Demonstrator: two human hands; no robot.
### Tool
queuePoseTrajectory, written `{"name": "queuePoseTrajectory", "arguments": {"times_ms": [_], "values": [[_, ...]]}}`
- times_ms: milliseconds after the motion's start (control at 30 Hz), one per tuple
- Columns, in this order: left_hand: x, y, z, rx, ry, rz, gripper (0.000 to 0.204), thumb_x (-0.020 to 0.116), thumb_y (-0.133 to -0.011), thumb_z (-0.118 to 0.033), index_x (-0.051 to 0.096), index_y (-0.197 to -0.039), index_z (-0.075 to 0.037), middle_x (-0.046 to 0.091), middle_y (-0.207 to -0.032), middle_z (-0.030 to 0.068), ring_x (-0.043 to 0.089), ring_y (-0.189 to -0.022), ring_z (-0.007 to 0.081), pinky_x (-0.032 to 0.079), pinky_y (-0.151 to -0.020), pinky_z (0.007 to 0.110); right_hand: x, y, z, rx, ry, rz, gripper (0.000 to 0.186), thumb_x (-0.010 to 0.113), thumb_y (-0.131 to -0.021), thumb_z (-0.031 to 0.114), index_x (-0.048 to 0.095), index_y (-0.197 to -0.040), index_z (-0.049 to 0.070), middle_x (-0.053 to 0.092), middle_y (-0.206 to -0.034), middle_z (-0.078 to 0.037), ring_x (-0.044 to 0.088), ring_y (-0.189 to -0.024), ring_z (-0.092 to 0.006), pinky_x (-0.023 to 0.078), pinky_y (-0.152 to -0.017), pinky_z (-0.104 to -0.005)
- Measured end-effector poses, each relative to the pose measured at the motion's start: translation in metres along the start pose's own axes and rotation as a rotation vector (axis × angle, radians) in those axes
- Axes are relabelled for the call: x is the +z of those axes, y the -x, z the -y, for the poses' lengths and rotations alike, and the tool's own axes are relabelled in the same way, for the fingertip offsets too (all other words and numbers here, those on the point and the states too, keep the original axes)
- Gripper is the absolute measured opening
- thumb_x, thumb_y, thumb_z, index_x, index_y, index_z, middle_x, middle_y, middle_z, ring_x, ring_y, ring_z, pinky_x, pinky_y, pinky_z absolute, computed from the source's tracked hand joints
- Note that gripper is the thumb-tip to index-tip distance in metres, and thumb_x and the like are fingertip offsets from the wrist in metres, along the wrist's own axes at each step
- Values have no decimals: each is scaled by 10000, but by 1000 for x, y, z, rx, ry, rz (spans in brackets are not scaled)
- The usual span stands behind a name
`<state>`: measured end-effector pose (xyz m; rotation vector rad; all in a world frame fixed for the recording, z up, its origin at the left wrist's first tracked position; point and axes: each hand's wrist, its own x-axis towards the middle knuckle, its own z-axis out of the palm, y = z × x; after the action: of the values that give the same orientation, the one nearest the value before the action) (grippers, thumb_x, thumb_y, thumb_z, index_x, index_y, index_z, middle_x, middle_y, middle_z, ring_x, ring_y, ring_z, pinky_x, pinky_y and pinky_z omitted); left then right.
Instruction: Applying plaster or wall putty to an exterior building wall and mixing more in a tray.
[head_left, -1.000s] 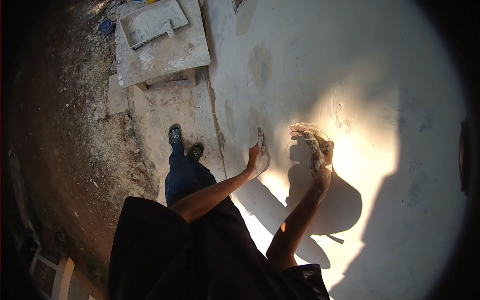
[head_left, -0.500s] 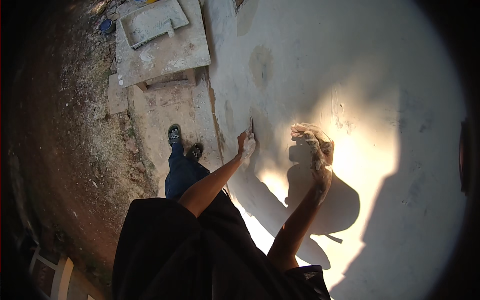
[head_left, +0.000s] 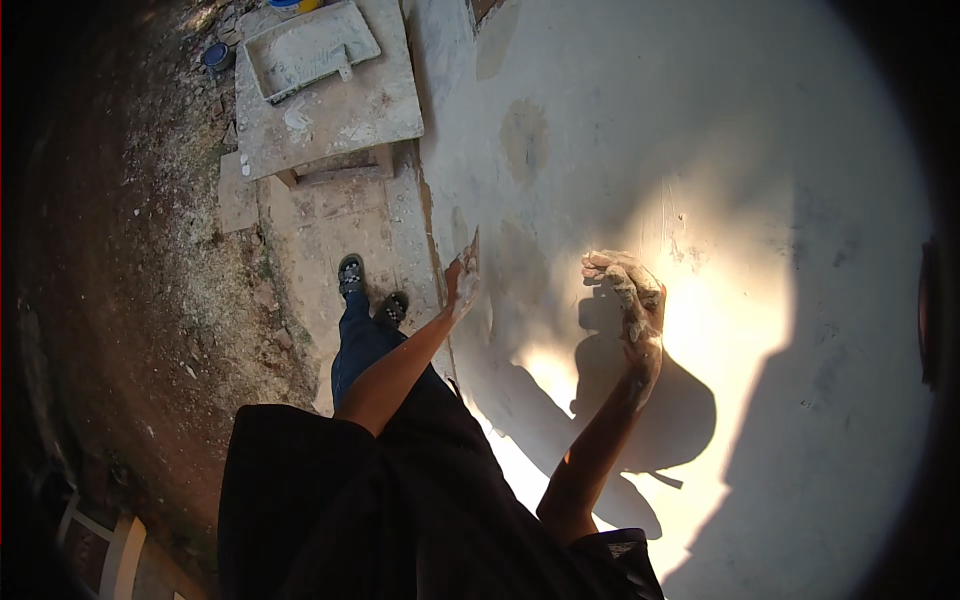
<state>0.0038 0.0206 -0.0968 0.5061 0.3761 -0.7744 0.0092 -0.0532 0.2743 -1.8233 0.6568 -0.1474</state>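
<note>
My left hand point(head_left: 462, 285), smeared with white paste, is held edge-on beside the pale wall point(head_left: 620, 130). Its fingers stretch forward to a narrow tip, and I see nothing held in them. Farther right, my right hand point(head_left: 640, 300) is raised before the sunlit part of the wall, bent at the knuckles with the fingers curled over to the left. Thick whitish paste coats its fingers and palm side. Whether something sits inside its curl is hidden. Damp-looking darker patches point(head_left: 525, 138) mark the wall beyond my hands.
Ahead on the left stands a paste-spattered wooden table point(head_left: 390, 105) with a shallow tray point(head_left: 300, 55) on it. A blue-lidded can point(head_left: 217, 56) sits on the rubble-strewn ground point(head_left: 190, 270). My sandalled feet point(head_left: 350, 273) stand on a dusty concrete strip along the wall.
My left hand has moved left, away from the wall, with its forearm swinging the same way. My right hand has stayed almost where it was.
</note>
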Motion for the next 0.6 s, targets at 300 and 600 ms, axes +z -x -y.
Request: {"name": "queuePoseTrajectory", "arguments": {"times_ms": [300,600], "values": [[115,66,-5,279,-1000,15,120,482,-893,-133,537,-868,-29,415,-604,-18,409,-521,99,345,-468,276,0,6,13,-9,91,27,266,562,-831,209,642,-945,-17,630,-936,-99,565,-841,-164,436,-736,-278],[61,73,-53,58,-228,66,283,446,-884,-8,479,-1160,48,541,-1075,76,512,-916,123,407,-782,251,-1,4,4,29,44,-13,253,560,-826,191,644,-941,-18,631,-923,-103,568,-839,-166,436,-738,-276]]}}
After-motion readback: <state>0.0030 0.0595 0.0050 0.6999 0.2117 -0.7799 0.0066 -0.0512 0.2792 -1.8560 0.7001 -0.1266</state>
